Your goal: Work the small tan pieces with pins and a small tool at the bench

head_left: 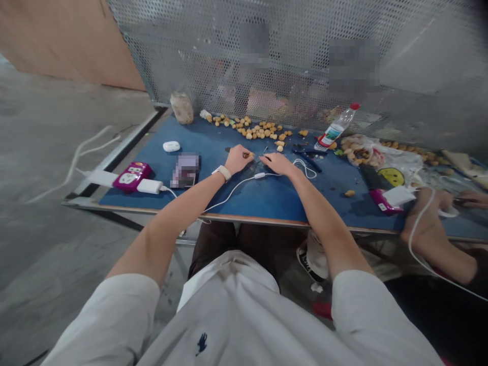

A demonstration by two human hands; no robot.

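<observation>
My left hand (237, 159), with a pale band on its wrist, is closed around a small brown nut-like piece (248, 155). Just to its right, my right hand (278, 163) is closed, fingers pinched on a thin dark-tipped tool (262, 158) that is mostly hidden. A white cable (232, 192) with a small inline piece (259, 175) passes under my right wrist and loops beside it. The fingertips of both hands are close together, low over the blue tabletop (213, 134). Behind them several round tan nut-like balls (263, 131) lie in a row.
A mesh panel (213, 61) borders the back. Left lie a white case (171, 146), a phone (185, 170) and a purple power strip (131, 176) with a white adapter (149, 186). Right are pliers (310, 155), a tilted bottle (335, 129), a plastic bag (398, 157) and another person's hand (427, 203).
</observation>
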